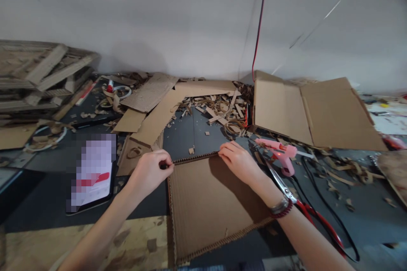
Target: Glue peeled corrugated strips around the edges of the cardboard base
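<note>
A flat cardboard panel [203, 207] lies in front of me, with corrugated edging along its sides. A thin corrugated cardboard strip [195, 158] runs along its far edge. My left hand [155, 169] is closed at the far left corner, thumb and fingertips pinching the strip's end. Toward the strip's right end, my right hand [237, 161] has its fingers bent over the far edge, pressed together on the strip. The fingertips of that hand are partly hidden. Just right of it lie a pink glue gun [281, 152] and red-handled scissors [294, 199].
A tablet [95, 173] with a lit screen lies left. Cardboard scraps [225, 110] litter the table's back, beside a folded cardboard sheet [340, 114]. Cardboard pieces [47, 72] are piled at far left. A black cable [330, 211] loops near the scissors.
</note>
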`<action>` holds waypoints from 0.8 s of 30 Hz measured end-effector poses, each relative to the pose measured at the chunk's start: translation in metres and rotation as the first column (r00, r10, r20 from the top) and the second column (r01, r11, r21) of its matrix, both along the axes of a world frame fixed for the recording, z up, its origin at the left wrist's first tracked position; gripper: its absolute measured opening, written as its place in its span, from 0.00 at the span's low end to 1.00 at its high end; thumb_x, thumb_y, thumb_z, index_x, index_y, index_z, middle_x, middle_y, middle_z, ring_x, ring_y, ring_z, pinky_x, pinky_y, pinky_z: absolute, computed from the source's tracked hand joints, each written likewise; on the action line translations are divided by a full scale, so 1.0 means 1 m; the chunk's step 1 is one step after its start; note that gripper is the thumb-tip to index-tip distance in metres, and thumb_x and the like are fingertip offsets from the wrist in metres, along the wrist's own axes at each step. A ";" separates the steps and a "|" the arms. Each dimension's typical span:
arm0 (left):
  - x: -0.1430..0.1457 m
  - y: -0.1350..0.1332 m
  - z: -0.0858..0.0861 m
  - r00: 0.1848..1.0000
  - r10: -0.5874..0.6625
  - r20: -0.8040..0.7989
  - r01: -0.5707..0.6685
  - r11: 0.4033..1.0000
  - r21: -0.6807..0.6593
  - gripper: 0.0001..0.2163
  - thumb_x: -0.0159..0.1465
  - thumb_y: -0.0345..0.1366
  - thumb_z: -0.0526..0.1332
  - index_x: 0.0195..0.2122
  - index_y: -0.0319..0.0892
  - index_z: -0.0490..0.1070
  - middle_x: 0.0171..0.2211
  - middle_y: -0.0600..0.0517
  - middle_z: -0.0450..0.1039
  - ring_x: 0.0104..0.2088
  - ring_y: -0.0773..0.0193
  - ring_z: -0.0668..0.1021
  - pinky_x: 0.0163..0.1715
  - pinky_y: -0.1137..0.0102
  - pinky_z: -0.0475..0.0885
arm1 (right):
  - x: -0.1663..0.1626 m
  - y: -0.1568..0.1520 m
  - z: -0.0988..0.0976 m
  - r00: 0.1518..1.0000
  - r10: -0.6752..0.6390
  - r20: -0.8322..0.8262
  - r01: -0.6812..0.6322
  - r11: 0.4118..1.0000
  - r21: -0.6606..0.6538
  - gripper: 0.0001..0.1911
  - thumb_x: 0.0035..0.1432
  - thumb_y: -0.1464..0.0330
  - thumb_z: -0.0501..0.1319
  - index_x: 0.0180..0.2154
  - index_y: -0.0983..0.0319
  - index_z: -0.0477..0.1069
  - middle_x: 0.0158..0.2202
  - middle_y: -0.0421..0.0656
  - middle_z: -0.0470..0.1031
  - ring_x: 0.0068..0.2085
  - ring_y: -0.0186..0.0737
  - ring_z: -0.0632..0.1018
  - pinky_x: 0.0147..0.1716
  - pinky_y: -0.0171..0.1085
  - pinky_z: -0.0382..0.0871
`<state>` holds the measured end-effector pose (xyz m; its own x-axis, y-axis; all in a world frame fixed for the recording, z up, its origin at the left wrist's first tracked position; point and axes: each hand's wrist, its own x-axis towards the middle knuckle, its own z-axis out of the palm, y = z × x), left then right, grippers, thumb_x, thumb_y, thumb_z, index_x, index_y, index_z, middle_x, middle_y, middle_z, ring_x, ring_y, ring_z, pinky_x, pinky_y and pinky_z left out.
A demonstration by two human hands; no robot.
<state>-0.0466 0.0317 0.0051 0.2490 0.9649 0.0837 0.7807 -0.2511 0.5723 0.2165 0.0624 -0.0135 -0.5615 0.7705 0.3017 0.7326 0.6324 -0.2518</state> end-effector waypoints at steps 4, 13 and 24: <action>-0.003 0.000 -0.001 1.000 -0.026 0.014 0.026 1.000 0.002 0.05 0.52 0.30 0.56 0.20 0.40 0.66 0.24 0.53 0.72 0.25 0.67 0.73 0.26 0.74 0.66 | 0.013 -0.001 0.000 0.998 -0.038 -0.041 0.037 0.999 -0.016 0.06 0.52 0.77 0.59 0.34 0.65 0.69 0.36 0.47 0.74 0.40 0.42 0.73 0.42 0.41 0.69; -0.004 0.000 -0.002 1.000 -0.024 0.012 0.024 1.000 0.009 0.04 0.53 0.29 0.55 0.22 0.40 0.66 0.23 0.54 0.69 0.24 0.68 0.72 0.26 0.75 0.65 | 0.029 -0.005 0.004 0.994 -0.100 -0.046 0.097 0.993 -0.065 0.07 0.53 0.79 0.56 0.29 0.63 0.70 0.31 0.45 0.76 0.34 0.41 0.76 0.36 0.40 0.71; -0.007 0.000 -0.006 0.999 -0.043 0.019 0.043 0.999 0.006 0.05 0.52 0.30 0.55 0.21 0.41 0.65 0.25 0.53 0.71 0.26 0.66 0.72 0.27 0.73 0.65 | 0.026 -0.007 0.005 0.991 -0.131 -0.025 0.127 0.986 -0.106 0.08 0.53 0.79 0.57 0.28 0.64 0.70 0.29 0.45 0.76 0.33 0.42 0.76 0.35 0.40 0.71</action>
<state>-0.0539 0.0322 -0.0012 0.2888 0.9528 0.0939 0.7581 -0.2875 0.5853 0.2429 0.0554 -0.0081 -0.4467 0.8641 0.2321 0.7967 0.5022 -0.3363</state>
